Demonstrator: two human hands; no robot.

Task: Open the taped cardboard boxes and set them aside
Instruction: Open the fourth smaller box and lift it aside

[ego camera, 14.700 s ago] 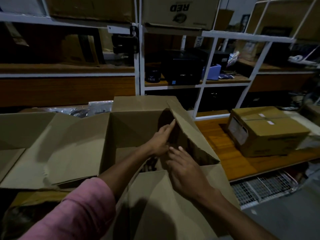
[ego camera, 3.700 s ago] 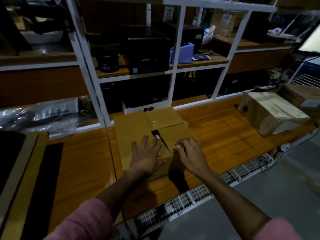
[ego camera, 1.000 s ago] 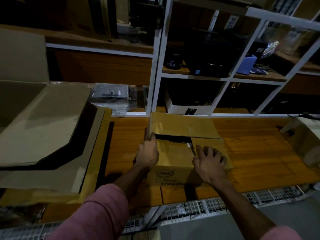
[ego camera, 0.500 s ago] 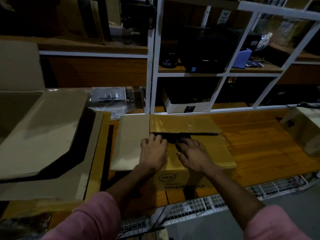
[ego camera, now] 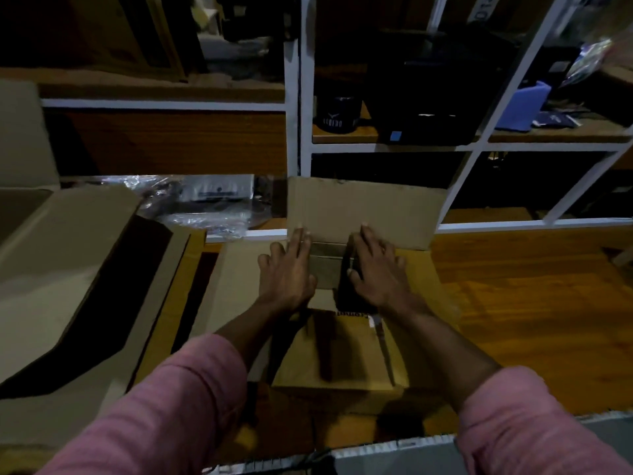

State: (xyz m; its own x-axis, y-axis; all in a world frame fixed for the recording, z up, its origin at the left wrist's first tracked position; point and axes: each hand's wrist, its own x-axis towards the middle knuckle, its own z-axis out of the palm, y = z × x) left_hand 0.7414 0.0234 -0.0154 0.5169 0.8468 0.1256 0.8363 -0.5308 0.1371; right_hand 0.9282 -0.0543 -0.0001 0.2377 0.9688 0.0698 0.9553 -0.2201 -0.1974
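A small cardboard box point(ego camera: 342, 358) sits on the wooden bench in front of me with its flaps spread. Its far flap point(ego camera: 363, 207) stands up against the shelf frame, and a left flap point(ego camera: 236, 279) lies flat outward. My left hand point(ego camera: 286, 272) rests palm down at the base of the far flap, fingers spread. My right hand point(ego camera: 375, 272) lies beside it in the same way, over a dark gap in the box. A strip of tape point(ego camera: 380, 341) runs along the near flap. What is inside the box is hidden.
A large opened cardboard box point(ego camera: 61, 269) fills the left side. Clear plastic wrapping point(ego camera: 191, 204) lies behind it. A white shelf frame point(ego camera: 298, 108) with dark items stands behind the bench. Bare wooden bench top point(ego camera: 520, 299) extends to the right.
The far flap has swung up from flat to standing. Both hands have slid forward from the middle slit to the base of that flap.
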